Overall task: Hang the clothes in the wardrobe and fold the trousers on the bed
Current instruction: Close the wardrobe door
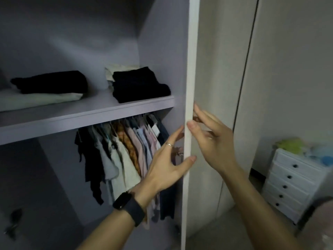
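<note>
The wardrobe stands open, its white door seen edge-on in the middle of the view. My left hand, with a black watch and a ring, holds the door's edge: thumb on the front of the edge, fingers reaching behind it. My right hand lies on the door's outer face with straight fingers, its thumb touching the edge. Several shirts and tops hang packed together on the rail under the shelf. Folded dark trousers and a dark piece on pale cloth sit on the shelf.
A white chest of drawers with green and blue items on top stands at the right by the wall. A pink blurred surface fills the bottom right corner. Another closed wardrobe door lies behind the open one.
</note>
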`<state>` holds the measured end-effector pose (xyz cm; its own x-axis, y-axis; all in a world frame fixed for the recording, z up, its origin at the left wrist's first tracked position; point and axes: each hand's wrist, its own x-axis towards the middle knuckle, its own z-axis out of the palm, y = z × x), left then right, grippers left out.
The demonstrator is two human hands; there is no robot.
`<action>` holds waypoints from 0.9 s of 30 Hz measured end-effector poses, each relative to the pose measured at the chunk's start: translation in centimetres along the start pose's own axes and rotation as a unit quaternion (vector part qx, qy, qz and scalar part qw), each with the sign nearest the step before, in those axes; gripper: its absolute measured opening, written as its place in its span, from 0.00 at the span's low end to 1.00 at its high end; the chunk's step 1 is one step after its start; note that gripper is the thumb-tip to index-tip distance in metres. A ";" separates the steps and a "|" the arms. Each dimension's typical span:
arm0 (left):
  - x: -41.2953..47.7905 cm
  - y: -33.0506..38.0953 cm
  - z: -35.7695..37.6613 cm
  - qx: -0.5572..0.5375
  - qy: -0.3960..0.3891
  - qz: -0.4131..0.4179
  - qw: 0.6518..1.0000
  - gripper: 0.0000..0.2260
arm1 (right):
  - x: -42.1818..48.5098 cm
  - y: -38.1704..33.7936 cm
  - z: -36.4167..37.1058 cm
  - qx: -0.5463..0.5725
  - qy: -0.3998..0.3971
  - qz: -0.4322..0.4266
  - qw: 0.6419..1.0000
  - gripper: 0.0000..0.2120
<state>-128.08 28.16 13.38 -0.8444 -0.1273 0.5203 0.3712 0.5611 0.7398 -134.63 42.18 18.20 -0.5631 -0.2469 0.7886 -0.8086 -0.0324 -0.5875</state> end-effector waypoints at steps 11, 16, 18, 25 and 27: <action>0.2 -10.5 -14.0 0.061 0.306 -0.200 0.929 0.12 | 6.4 7.3 20.8 -0.299 -0.176 -0.171 0.922 0.28; 1.2 -10.3 -15.5 0.124 0.290 -0.287 0.905 0.17 | 8.6 9.1 22.8 -0.304 -0.199 -0.188 0.912 0.35; -1.1 -8.6 -15.2 0.163 0.306 -0.298 0.889 0.16 | 7.9 8.9 22.7 -0.244 -0.207 -0.196 0.927 0.32; -18.3 2.6 -15.6 0.498 0.596 -0.207 0.596 0.23 | -2.4 -1.1 26.5 0.083 -0.302 -0.232 0.921 0.25; -22.2 6.0 -16.1 0.552 0.664 -0.207 0.459 0.29 | -5.7 -5.6 26.9 0.156 -0.360 -0.230 0.890 0.26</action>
<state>-100.87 21.22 13.13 0.4988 -0.3845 0.7767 -0.7571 0.2429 0.6065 -122.28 17.70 12.12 0.1626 -0.6914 0.7040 -0.7747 -0.5313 -0.3428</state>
